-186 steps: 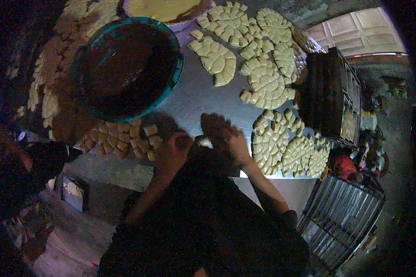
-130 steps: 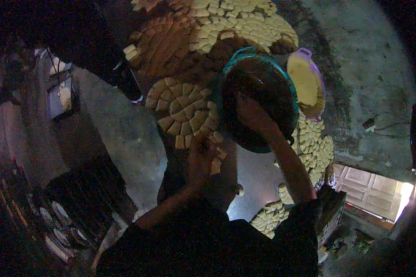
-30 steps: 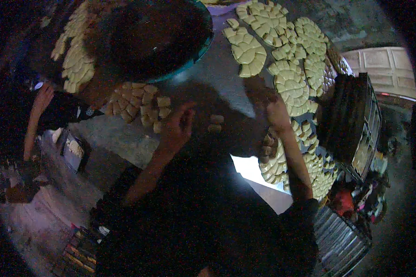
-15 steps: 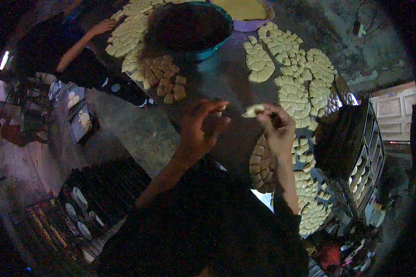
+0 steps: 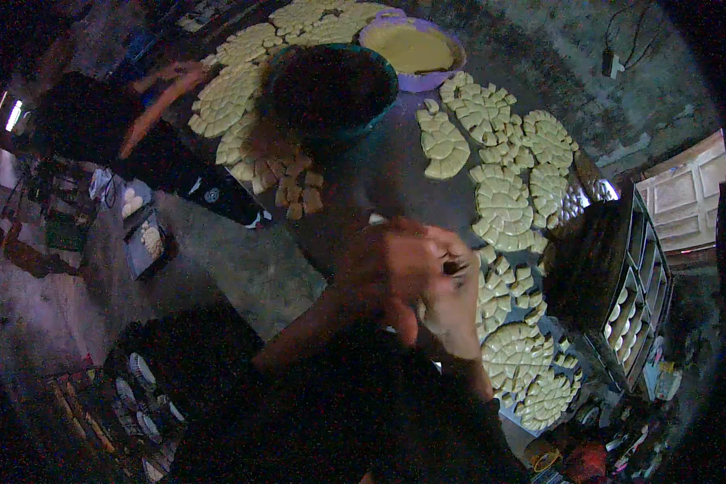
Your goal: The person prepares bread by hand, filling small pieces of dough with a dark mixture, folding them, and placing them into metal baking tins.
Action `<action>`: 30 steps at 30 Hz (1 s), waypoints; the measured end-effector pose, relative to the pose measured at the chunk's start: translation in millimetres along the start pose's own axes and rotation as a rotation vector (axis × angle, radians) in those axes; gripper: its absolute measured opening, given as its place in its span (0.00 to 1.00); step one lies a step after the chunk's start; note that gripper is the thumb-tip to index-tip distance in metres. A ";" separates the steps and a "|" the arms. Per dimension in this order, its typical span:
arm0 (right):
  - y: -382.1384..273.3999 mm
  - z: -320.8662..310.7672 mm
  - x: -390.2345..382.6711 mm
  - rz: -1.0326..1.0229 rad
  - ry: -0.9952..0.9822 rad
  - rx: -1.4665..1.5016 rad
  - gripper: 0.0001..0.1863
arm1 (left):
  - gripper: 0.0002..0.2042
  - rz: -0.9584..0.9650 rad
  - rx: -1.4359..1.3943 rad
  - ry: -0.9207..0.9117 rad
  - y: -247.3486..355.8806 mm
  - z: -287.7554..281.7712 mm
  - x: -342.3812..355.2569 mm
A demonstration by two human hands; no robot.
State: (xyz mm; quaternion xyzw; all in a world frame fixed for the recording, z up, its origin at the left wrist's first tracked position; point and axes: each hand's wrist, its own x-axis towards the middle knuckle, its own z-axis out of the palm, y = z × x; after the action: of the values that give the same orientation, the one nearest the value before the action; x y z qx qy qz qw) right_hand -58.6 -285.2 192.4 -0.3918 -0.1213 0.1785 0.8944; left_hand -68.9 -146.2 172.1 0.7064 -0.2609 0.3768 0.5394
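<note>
My left hand [image 5: 379,262] and my right hand [image 5: 448,294] are brought together over the near edge of the dark table [image 5: 395,169]. The left one is smeared by motion, so its fingers cannot be read. Curled fingers of the right hand close round a dark lump [image 5: 456,265]. A small pale bit [image 5: 377,219] shows above the left hand; I cannot make out what it is. Whatever lies between the palms is hidden. Right of my hands are rounds of pale dough cut into pieces [image 5: 516,355]. Brown cut pieces [image 5: 300,192] lie beyond on the left.
A teal basin [image 5: 371,121] with dark contents stands at the far middle, beside a purple basin [image 5: 423,82] holding something yellowish. More cut dough [image 5: 226,101] covers the far left, near another person's arm [image 5: 157,117]. A dark rack [image 5: 633,290] with pale rolls stands right.
My hands were apart, with a piece of pale dough in my right fingertips; they have come together. That dough no longer shows. The view has shifted, and the other person's arm has moved.
</note>
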 end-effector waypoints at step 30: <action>60.0 -120.8 465.6 0.142 -0.144 -1.921 0.26 | 0.19 -1.029 -0.626 0.143 -227.4 -104.0 24.7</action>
State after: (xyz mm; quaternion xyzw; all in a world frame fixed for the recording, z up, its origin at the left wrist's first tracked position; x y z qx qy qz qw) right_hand 393.3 -134.0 103.5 -0.9508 -0.2463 0.0806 0.1698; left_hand 95.6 18.5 77.5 0.5226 0.0527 0.0192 0.8508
